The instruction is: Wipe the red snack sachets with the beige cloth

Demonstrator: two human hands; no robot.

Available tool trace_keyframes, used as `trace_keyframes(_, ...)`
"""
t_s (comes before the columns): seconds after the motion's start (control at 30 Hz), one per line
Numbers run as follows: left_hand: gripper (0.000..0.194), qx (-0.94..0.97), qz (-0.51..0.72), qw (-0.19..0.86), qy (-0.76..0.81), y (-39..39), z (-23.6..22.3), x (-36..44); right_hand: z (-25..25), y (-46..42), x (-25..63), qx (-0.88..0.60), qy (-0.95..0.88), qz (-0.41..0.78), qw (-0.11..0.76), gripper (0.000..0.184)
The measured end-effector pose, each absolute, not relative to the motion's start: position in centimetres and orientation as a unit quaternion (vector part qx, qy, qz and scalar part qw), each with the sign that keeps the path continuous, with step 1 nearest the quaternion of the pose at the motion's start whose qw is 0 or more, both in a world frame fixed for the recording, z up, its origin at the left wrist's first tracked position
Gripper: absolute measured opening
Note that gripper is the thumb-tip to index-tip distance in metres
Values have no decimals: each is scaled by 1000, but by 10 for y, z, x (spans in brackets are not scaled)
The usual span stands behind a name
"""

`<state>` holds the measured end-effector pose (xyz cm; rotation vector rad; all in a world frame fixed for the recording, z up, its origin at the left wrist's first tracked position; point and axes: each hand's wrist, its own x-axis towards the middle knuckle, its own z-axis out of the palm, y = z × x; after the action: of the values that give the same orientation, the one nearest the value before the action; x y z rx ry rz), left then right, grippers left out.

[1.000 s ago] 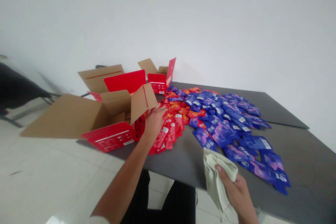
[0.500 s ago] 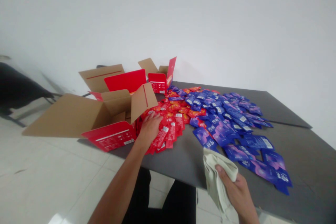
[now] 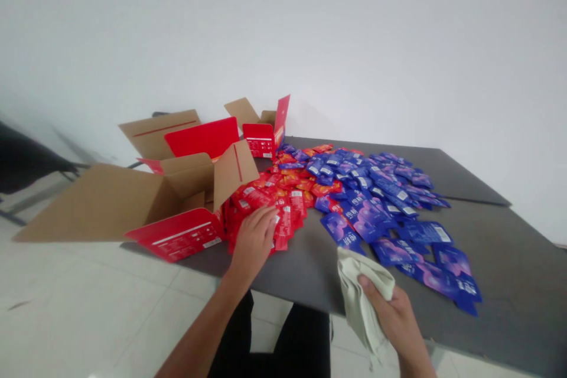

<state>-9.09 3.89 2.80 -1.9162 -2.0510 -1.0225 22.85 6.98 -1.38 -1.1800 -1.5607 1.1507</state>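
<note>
White wall and pale floor tiles fill the background, with a black chair (image 3: 22, 159) at the far left edge. Next along, an opened cardboard carton (image 3: 133, 207) lies on its side at the corner of a dark grey table (image 3: 465, 248), its red printed panel (image 3: 177, 235) facing the person, and a second carton (image 3: 261, 139) stands open behind it. Red sachets (image 3: 287, 207) spill from the carton's mouth across the tabletop in a loose, overlapping heap. The left hand (image 3: 253, 245) sits at the near edge of that heap, open and flat, its fingers (image 3: 266, 221) close together and angled toward the carton; it seems to lie over the sachets, though how hard it presses is impossible to tell. A flat palm like this covers several thin packets at once, which suits a slippery pile better than a pinch would. Blue sachets (image 3: 367, 215) spread rightward, thinning into separate packets. At the lower right, the right hand (image 3: 394, 319) is closed on a pale cloth (image 3: 363, 301), pinching it at the table's near edge, just apart from the nearest blue sachets
</note>
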Motion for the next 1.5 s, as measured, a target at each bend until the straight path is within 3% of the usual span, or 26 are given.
trace_keyframes(0.13, 30, -666, -367, 11, -649, 24, 30, -40, -7, 65, 228, -438, -634, 496, 400, 39)
trace_keyframes(0.3, 34, -719, -179, -49, -670, 58, 45, -5, -3, 62, 229, -404, -642, 540, 364, 38)
trace_keyframes(0.5, 30, -704, -102, -14, -703, 156, 59, 3, -3, 62, 229, -373, -635, 572, 361, 35)
trace_keyframes(0.83, 48, -666, -45, 37, -743, 243, 52, -3, -4, 65, 228, -310, -656, 582, 367, 34)
trace_keyframes(1.1, 35, -669, 34, 17, -743, 252, 54, 4, -5, 67, 229, -293, -656, 591, 367, 31)
trace_keyframes(1.33, 24, -675, 25, 43, -736, 225, 68, 13, 1, 66, 230, -276, -649, 602, 373, 31)
trace_keyframes(1.5, 34, -694, -31, 57, -717, 180, 98, 10, -3, 68, 231, -269, -643, 618, 365, 29)
